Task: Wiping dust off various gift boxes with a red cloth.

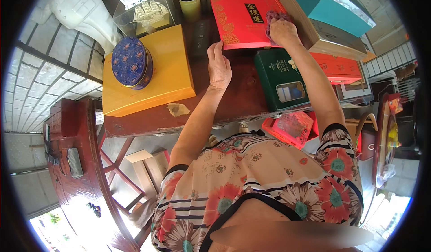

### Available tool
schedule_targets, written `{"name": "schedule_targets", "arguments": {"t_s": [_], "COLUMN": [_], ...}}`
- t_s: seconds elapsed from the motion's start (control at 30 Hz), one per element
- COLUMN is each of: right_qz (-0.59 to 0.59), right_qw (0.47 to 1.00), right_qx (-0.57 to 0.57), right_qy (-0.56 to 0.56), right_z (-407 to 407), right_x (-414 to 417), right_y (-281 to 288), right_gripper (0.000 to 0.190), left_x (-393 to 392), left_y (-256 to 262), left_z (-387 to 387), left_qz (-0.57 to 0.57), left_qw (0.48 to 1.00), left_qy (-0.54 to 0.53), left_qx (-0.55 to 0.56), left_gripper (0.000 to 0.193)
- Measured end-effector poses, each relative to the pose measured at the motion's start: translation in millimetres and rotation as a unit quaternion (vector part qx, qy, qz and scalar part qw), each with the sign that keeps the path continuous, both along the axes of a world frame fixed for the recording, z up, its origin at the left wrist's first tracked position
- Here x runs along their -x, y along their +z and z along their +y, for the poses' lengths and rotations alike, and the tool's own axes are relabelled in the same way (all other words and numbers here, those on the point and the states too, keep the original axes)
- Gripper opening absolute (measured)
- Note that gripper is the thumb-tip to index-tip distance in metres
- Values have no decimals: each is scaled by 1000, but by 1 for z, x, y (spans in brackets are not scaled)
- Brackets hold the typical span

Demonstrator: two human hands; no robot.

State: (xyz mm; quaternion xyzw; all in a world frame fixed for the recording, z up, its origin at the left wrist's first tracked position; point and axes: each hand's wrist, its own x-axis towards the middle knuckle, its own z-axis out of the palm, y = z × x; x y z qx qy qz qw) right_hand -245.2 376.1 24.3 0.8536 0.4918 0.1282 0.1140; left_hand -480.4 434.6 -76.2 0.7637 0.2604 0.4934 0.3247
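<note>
My right hand [284, 32] presses a bunched purple cloth [274, 18] onto the right part of a flat red gift box [240, 19] bearing gold patterns and writing. My left hand [219, 65] is by the near left corner of that box, fingers slightly bent and fingertips at its edge; whether they press on it is hard to tell. Beneath my right forearm stands a dark green box [281, 80] with a clear window. Left of my left hand lies a yellow box [158, 70] with a round blue patterned tin [129, 61] on top.
A ship model in a clear case [148, 14], a green cup [190, 6] and a white statue [79, 9] stand at the back left. Wooden and teal boxes [323, 9] crowd the right. Below the dark red table [235, 83] are a red plastic basket [269, 127] and a cardboard box [148, 168].
</note>
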Motion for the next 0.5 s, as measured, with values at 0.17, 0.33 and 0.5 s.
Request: {"name": "schedule_targets", "arguments": {"t_s": [0.17,0.33,0.5], "right_qz": [45,73,194], "right_qw": [996,974,937], "right_qx": [-38,-81,-71], "right_qy": [66,197,282], "right_z": [-8,16,13], "right_x": [52,110,78], "right_y": [3,2,21], "right_gripper": [28,24,26], "left_x": [3,-4,-11], "left_y": [27,15,11], "left_z": [18,47,51], "left_qz": [-2,213,452], "left_qw": [958,941,859], "left_qy": [144,217,227], "left_qx": [-248,-148,-81], "left_gripper": [63,63,70]}}
